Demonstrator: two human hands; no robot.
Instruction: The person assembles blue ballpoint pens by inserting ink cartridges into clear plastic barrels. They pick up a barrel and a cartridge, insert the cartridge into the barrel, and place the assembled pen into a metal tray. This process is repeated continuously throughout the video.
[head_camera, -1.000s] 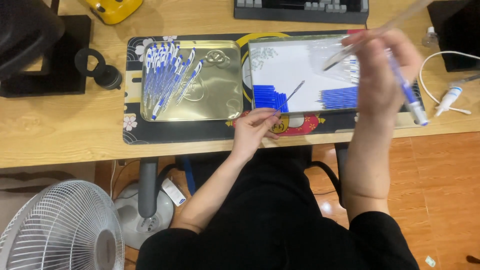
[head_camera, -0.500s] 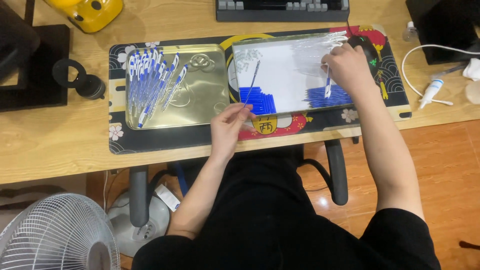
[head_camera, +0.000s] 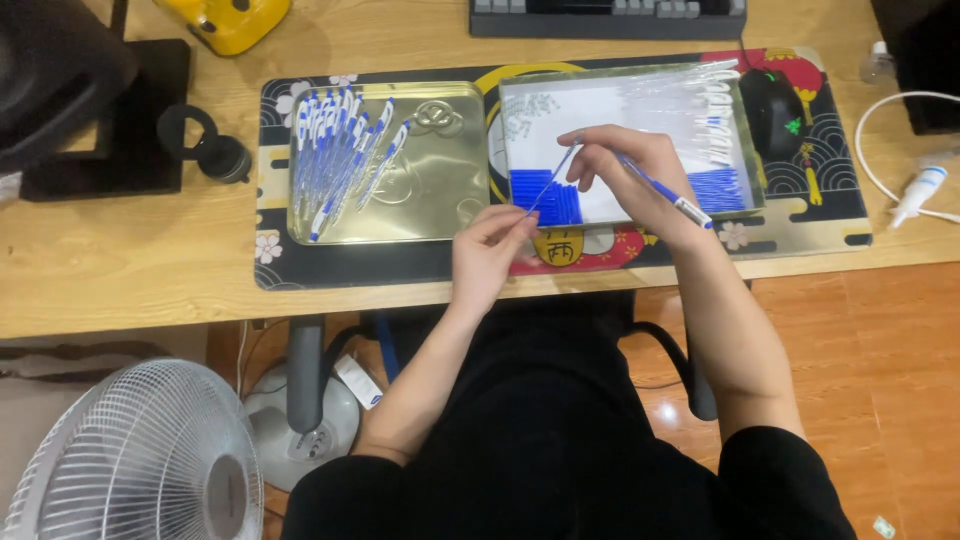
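The desk (head_camera: 120, 260) looks like pale, smooth wood. The left tray (head_camera: 440, 215) is shiny golden metal. The pens (head_camera: 335, 150) are glossy blue-and-white plastic. The mat (head_camera: 800, 235) looks like matt printed cloth.

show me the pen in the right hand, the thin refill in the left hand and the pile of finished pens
pen (head_camera: 660, 192), head view, mid barrel
thin refill (head_camera: 552, 182), head view, middle of the shaft
pile of finished pens (head_camera: 335, 150), head view, centre of the heap

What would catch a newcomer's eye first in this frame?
The two hands meet at centre: the left hand pinches a thin refill and the right hand holds a blue pen barrel. To the left, a gold tray holds finished pens.
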